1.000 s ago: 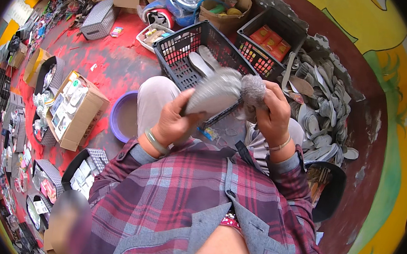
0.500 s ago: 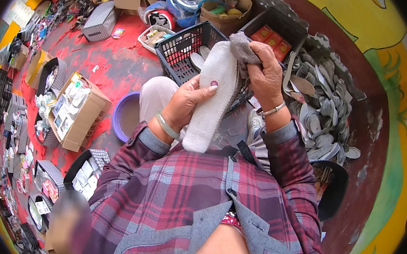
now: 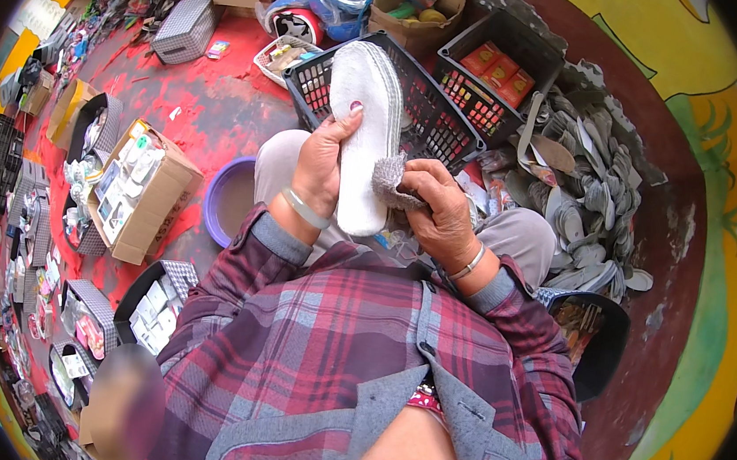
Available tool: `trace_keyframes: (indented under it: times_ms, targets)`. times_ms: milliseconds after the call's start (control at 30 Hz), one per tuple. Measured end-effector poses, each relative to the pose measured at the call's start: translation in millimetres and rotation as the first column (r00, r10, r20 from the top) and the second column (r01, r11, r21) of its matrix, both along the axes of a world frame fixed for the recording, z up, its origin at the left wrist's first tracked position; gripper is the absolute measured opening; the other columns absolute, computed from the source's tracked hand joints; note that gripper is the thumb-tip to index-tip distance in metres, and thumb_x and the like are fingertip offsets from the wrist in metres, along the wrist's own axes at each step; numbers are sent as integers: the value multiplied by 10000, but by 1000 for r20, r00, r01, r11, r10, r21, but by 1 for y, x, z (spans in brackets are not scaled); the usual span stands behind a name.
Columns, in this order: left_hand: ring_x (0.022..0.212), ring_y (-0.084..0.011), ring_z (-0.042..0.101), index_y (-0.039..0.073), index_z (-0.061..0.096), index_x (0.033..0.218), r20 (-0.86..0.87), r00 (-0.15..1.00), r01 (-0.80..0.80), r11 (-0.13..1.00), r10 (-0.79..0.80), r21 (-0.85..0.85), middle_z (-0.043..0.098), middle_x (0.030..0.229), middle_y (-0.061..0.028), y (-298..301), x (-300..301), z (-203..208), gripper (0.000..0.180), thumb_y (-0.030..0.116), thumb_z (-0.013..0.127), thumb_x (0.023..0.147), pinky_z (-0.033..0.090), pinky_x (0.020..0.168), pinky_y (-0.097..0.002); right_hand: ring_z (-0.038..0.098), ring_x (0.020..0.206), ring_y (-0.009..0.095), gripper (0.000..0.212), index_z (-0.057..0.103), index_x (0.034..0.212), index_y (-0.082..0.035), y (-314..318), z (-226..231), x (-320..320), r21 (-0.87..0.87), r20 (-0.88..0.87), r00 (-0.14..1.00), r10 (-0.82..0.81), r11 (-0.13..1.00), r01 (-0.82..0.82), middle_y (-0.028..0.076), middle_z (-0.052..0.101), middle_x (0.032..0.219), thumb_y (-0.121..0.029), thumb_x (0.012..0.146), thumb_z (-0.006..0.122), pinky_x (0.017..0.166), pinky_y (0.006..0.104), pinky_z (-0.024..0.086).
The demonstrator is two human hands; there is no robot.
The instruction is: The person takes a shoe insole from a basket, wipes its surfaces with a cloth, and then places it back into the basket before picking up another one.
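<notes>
My left hand (image 3: 322, 162) is closed on a thick white shoe sole (image 3: 368, 146), thumb on its face beside a small dark red round mark. Layered edges show along the sole's right side, and its wider end points away from me. A crumpled grey cloth (image 3: 390, 181) is pinched in my right hand (image 3: 443, 215) and touches the sole's right edge near its lower end. Just beyond, a black plastic crate (image 3: 436, 126) stands partly hidden behind the sole.
Grey-white soles (image 3: 591, 225) lie heaped along the right wall. A second black crate (image 3: 527, 59) holds red boxes. To my left are a purple basin (image 3: 216, 202) and a cardboard box (image 3: 157, 218) of packaged goods. A dark bin (image 3: 606, 342) stands by my right elbow.
The sole has shifted left and away from me, turning to show its layered right edge. My right hand has brought the cloth down from the sole's far end to its near end.
</notes>
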State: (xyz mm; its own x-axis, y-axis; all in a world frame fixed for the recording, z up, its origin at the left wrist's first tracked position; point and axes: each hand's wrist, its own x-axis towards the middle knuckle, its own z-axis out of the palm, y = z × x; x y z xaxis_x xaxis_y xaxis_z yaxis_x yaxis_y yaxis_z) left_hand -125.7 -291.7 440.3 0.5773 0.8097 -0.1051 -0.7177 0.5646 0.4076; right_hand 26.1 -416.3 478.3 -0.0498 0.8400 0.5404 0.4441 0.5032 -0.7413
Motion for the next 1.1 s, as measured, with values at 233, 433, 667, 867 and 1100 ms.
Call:
trace_keyframes:
  times_ms: [233,433,667,867,1100]
  targets:
    - [965,-295,615,-7,528,1179,-44,977,-210,972,207,-107,613,1095,-151,25,-8,0,290,69,538,899,502,873,-453,600,858,294,264,647,882,-24,-11,-12,22,-184,77,983,167,971,-151,128,610,895,32,649,537,771,333,480]
    - [972,-287,619,-33,499,1208,-268,872,-390,912,410,129,615,1098,-155,25,-2,11,330,45,547,891,509,873,-427,546,1043,171,428,585,1195,-16,5,-8,66,-545,-222,973,66,819,-180,98,621,1078,-189,805,586,910,294,414]
    - [874,-212,625,7,496,1151,-284,924,-191,952,257,239,615,1021,-108,-23,33,23,300,33,593,868,531,763,-349,559,1074,187,599,461,1283,46,33,-37,49,-675,-517,852,81,574,-464,111,580,1179,-311,848,664,938,306,433]
    - [1024,-186,564,21,454,1236,-173,984,81,978,-47,191,586,1099,-105,-25,27,31,403,275,550,938,462,893,-325,634,953,197,558,445,1262,60,20,-34,47,-437,-853,522,-7,556,-707,124,607,1115,-220,832,665,858,315,504]
    - [1202,-298,483,-9,416,1308,-14,921,383,899,-389,213,512,1280,-188,-21,40,27,738,569,506,859,375,1036,-387,669,838,229,611,499,1181,44,-1,-31,29,-179,-984,151,-95,546,-819,154,641,1000,-343,760,715,750,345,571]
